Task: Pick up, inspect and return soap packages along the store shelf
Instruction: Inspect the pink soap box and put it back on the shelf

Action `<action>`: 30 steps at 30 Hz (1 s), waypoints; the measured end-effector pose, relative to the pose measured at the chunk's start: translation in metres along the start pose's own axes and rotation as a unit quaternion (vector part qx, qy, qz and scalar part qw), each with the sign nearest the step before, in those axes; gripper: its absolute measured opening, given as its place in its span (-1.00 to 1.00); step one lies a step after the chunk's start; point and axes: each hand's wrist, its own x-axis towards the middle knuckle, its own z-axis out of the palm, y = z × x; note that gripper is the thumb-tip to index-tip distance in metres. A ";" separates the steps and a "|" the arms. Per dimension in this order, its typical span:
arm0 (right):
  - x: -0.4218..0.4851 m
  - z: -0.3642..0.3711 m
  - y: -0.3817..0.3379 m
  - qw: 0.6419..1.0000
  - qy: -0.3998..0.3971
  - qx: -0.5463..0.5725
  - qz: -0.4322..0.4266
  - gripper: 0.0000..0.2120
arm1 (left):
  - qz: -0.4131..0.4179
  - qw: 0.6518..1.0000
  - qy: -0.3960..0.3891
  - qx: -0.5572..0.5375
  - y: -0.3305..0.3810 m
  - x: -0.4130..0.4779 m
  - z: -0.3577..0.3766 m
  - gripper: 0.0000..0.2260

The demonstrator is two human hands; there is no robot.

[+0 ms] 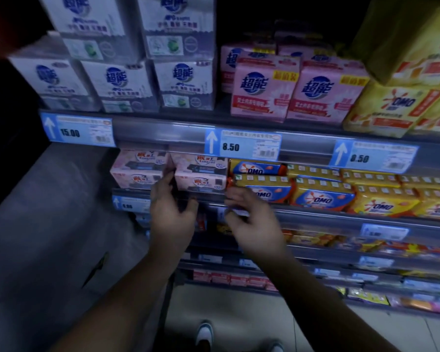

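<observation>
Two stacks of pale pink soap packages (200, 174) sit on the middle shelf, just below the 8.50 price tag (243, 146). My left hand (172, 212) reaches up with its fingertips in the gap between the two pink stacks, touching the right stack's left side. My right hand (252, 219) hovers with fingers spread just below the right pink stack and the nearest orange-and-yellow OMO soap pack (262, 190). Neither hand holds anything.
White boxed soap (122, 80), pink soap packs (262, 87) and yellow OMO packs (396, 105) fill the upper shelf. More OMO packs (323, 194) run to the right on the middle shelf. Lower shelves (315, 240) hold small goods. A grey floor lies to the left.
</observation>
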 end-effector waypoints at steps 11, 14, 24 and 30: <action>0.027 0.044 -0.004 0.995 0.064 0.069 0.026 -0.50 | -0.036 0.996 -0.072 -0.036 -0.001 0.021 -0.008 -0.44; 0.020 0.044 -0.006 0.995 0.083 0.050 0.012 -0.47 | -0.040 0.992 -0.044 -0.115 -0.001 0.016 -0.013 -0.58; -0.007 0.018 -0.008 0.981 0.109 0.163 -0.003 -0.89 | -0.085 0.950 0.011 -0.300 0.000 -0.016 -0.027 -0.87; -0.015 0.000 0.002 0.980 0.064 0.188 0.011 -0.80 | -0.079 0.950 -0.067 -0.295 0.000 -0.024 -0.032 -0.64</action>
